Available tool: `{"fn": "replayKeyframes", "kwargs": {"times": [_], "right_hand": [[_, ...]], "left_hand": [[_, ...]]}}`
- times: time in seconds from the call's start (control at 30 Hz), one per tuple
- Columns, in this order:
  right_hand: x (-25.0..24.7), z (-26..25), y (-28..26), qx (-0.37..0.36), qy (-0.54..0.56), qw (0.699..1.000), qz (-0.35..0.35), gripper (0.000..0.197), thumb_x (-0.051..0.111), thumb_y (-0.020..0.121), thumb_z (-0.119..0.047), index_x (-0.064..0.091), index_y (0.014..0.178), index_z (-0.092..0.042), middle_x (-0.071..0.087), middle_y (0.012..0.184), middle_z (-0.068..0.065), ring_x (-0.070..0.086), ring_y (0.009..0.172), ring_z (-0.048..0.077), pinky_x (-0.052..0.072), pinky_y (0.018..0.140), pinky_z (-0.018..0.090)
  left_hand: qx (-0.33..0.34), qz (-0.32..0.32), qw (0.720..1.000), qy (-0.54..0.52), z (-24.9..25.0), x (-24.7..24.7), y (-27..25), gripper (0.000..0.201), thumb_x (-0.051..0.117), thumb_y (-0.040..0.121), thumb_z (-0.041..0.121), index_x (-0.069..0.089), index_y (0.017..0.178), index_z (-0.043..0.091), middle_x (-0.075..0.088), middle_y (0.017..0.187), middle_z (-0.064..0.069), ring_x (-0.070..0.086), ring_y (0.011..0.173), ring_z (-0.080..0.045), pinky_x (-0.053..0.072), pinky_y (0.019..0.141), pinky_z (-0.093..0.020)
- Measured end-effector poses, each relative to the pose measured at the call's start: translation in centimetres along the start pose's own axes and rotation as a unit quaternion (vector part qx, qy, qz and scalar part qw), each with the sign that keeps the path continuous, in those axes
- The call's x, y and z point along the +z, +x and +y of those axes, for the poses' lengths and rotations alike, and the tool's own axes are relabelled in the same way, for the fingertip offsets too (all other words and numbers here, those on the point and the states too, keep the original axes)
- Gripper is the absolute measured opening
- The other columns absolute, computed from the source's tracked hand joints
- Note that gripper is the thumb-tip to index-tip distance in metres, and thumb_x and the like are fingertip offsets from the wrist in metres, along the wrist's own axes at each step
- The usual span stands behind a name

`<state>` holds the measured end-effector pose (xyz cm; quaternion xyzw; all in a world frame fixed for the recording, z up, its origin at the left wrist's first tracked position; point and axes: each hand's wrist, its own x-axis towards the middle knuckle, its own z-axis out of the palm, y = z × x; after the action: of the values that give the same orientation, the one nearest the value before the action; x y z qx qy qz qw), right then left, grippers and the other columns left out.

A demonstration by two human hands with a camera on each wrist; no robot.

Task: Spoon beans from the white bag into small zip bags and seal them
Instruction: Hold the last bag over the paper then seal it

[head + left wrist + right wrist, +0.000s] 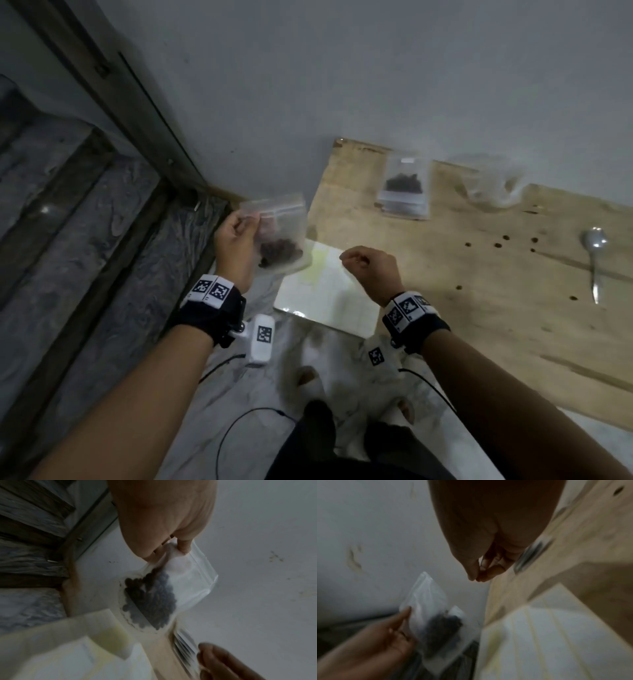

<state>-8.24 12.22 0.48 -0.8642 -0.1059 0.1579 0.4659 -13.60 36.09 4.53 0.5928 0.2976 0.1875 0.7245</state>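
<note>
My left hand point(236, 240) holds up a small clear zip bag point(282, 233) with dark beans in its bottom, left of the wooden board point(479, 325). In the left wrist view the fingers point(185, 547) pinch the bag point(188, 577) near its top corner. My right hand point(358, 263) hovers over the flat white bag point(329, 301), apart from the zip bag. Its thumb and fingertips point(476, 577) are curled together with nothing between them. A metal spoon point(595, 263) lies on the board at the far right.
A stack of zip bags with beans on top point(404, 192) lies at the board's back edge. Beside it is a crumpled clear plastic bag point(489, 185). Loose beans point(500, 245) dot the board. The wall runs behind, a door frame point(137, 120) at left, cables by my feet.
</note>
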Motion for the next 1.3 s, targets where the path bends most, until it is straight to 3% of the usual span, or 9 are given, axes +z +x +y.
{"fn": "replayKeyframes", "kwargs": {"times": [0.13,0.23,0.47,0.67,0.8,0.97,1.07,1.17,1.3], "right_hand": [[4.8,1.3,-0.1,-0.003,-0.091,0.993,-0.070,0.018,0.070,0.089,-0.021,0.076,0.106,-0.018,0.071,0.102,0.003,0.062,0.086,0.013,0.049,0.085,0.025],[7.1,2.1,-0.6,-0.015,-0.109,0.992,-0.067,0.023,0.072,0.088,-0.023,0.075,0.110,-0.016,0.067,0.107,0.006,0.064,0.095,0.023,0.051,0.090,0.035],[8.8,3.0,-1.3,-0.075,-0.150,0.986,0.002,0.013,0.073,0.085,-0.028,0.079,0.094,-0.021,0.069,0.092,0.001,0.063,0.086,0.025,0.053,0.074,0.038],[8.9,2.0,-1.0,-0.037,-0.175,0.984,-0.002,0.009,0.071,0.085,-0.027,0.078,0.091,-0.024,0.071,0.094,0.001,0.062,0.089,0.024,0.044,0.075,0.029],[8.9,1.4,-0.7,-0.009,-0.179,0.984,-0.016,0.013,0.065,0.090,-0.027,0.075,0.097,-0.022,0.070,0.099,0.002,0.061,0.092,0.024,0.040,0.075,0.027],[7.8,0.9,0.0,0.046,-0.078,0.995,-0.030,0.007,0.061,0.094,-0.028,0.066,0.093,-0.023,0.067,0.094,-0.001,0.064,0.085,0.017,0.046,0.074,0.028],[5.6,-0.2,0.6,0.053,0.015,0.998,0.012,0.008,0.060,0.095,-0.023,0.062,0.088,-0.021,0.064,0.078,-0.008,0.062,0.067,0.000,0.045,0.067,0.023],[2.0,-2.4,1.5,0.016,0.070,0.995,0.067,0.005,0.059,0.095,-0.019,0.063,0.092,-0.020,0.064,0.078,-0.009,0.062,0.064,-0.001,0.050,0.066,0.019],[-3.5,-6.0,2.3,-0.062,0.106,0.984,0.129,0.007,0.059,0.096,-0.016,0.062,0.095,-0.022,0.066,0.082,-0.008,0.063,0.068,0.004,0.052,0.067,0.018]], "left_hand": [[-0.022,0.040,0.999,-0.006,-1.3,-3.3,1.4,0.015,0.055,0.100,0.008,0.062,0.089,0.014,0.071,0.087,-0.005,0.067,0.079,-0.015,0.054,0.082,-0.032],[-0.030,0.048,0.998,-0.004,-2.1,-4.9,1.9,0.015,0.057,0.098,0.012,0.062,0.085,0.016,0.071,0.088,-0.008,0.064,0.083,-0.022,0.051,0.086,-0.040],[-0.035,0.041,0.998,-0.016,-2.7,-5.8,2.1,0.013,0.055,0.100,0.011,0.060,0.087,0.013,0.071,0.086,-0.010,0.066,0.083,-0.023,0.053,0.086,-0.039],[-0.034,0.036,0.999,-0.006,-2.8,-5.5,2.2,0.014,0.057,0.099,0.012,0.063,0.086,0.014,0.072,0.086,-0.006,0.067,0.082,-0.018,0.053,0.086,-0.036],[-0.034,0.036,0.999,-0.012,-2.3,-5.2,2.0,0.016,0.054,0.101,0.008,0.061,0.087,0.013,0.073,0.077,0.006,0.068,0.074,-0.008,0.053,0.075,-0.025],[-0.029,0.024,0.999,-0.014,-1.3,-4.7,1.8,0.008,0.054,0.101,0.009,0.060,0.098,0.004,0.074,0.083,0.000,0.070,0.077,-0.010,0.054,0.078,-0.026],[-0.014,0.008,1.000,-0.004,-0.4,-3.5,1.8,0.009,0.058,0.099,0.011,0.063,0.098,0.004,0.074,0.092,-0.008,0.070,0.083,-0.016,0.055,0.085,-0.033],[-0.001,-0.020,1.000,0.008,1.0,-0.9,1.5,0.012,0.058,0.099,0.010,0.064,0.100,0.000,0.075,0.086,-0.002,0.071,0.079,-0.011,0.054,0.076,-0.024],[0.015,-0.081,0.997,0.010,3.4,4.1,0.5,0.013,0.057,0.099,0.009,0.061,0.087,0.009,0.075,0.086,-0.004,0.072,0.076,-0.010,0.053,0.068,-0.020]]}}
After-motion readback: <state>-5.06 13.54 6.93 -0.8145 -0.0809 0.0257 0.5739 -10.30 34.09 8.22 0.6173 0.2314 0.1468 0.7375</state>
